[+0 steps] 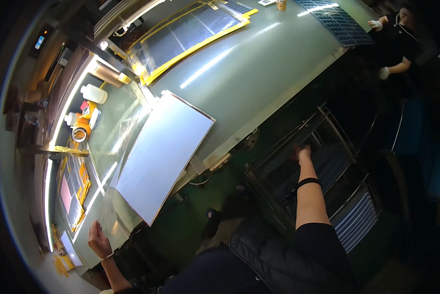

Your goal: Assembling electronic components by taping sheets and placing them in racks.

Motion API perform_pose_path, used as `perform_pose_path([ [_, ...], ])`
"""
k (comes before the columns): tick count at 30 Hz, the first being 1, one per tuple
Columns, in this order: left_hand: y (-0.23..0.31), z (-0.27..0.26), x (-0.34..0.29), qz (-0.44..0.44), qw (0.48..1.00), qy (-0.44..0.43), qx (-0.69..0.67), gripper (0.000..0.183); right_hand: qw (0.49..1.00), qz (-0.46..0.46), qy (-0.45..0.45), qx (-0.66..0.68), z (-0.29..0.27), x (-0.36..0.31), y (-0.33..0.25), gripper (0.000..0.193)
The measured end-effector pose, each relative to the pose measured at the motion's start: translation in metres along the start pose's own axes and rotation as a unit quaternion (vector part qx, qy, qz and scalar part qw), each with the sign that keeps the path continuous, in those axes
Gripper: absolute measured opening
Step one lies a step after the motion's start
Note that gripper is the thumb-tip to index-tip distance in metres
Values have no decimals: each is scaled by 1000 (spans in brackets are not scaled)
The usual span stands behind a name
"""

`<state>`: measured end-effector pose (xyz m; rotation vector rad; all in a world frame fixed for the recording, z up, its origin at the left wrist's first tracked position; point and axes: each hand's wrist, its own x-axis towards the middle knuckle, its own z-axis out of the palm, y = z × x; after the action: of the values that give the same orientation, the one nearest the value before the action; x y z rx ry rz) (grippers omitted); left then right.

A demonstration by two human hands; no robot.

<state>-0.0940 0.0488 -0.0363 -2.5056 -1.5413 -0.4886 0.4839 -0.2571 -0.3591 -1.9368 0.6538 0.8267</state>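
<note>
Across the near side of the bench point(259, 83), a white panel point(166, 152) lies aslant, its thin brownish rim showing along the edges and its lowest corner pointing toward the person. The left hand point(98, 239) is raised by the bench's near left end, just beyond that corner and apart from the panel; its fingers are loosely bent and released, with a pale band at the wrist. The right hand point(302, 151) reaches out over a dark rack point(338, 131) with metal rails, which stands beside the bench on the person's right. Shadow blurs those fingers, so I cannot tell whether they grasp part of the rack or are free; a black band point(308, 182) circles the forearm. Beyond the panel lies a dark sheet point(185, 38) bordered in yellow, and at the far end of the bench a blue gridded panel point(335, 22). Under the lit tube on the left, a white bottle point(94, 93) and a roll of tape point(80, 132) sit close together, with a smaller yellow-edged sheet point(75, 183) nearer the person. At the upper right stands a co-worker point(409, 44) in dark clothes and white gloves point(384, 73).
</note>
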Motion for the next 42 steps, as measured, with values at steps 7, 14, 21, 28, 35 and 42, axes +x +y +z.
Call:
perform_pose_path([
  [7, 23, -12, 38, 57, 998, -2, 39, 20, 894, -156, 331, -259, 24, 13, 25, 50],
  [14, 48, -3, -23, 215, 969, 124, -3, 25, 868, -328, -357, 106, 51, -191, -19, 19],
  [21, 54, 84, -86, 245, 962, -39, -115, 23, 722, -121, -676, 82, 98, -258, -20, 64],
  [28, 25, 91, -121, 43, 969, -98, -221, 37, 864, -91, -495, 17, 117, -258, 2, 37],
  [35, -58, 142, -156, -635, 377, -180, -650, 58, 874, -178, -451, 23, 122, -291, 0, 32],
  [42, -49, 167, -132, -428, 212, -349, -806, 49, 860, -375, -343, 35, 44, -329, -64, 34],
])
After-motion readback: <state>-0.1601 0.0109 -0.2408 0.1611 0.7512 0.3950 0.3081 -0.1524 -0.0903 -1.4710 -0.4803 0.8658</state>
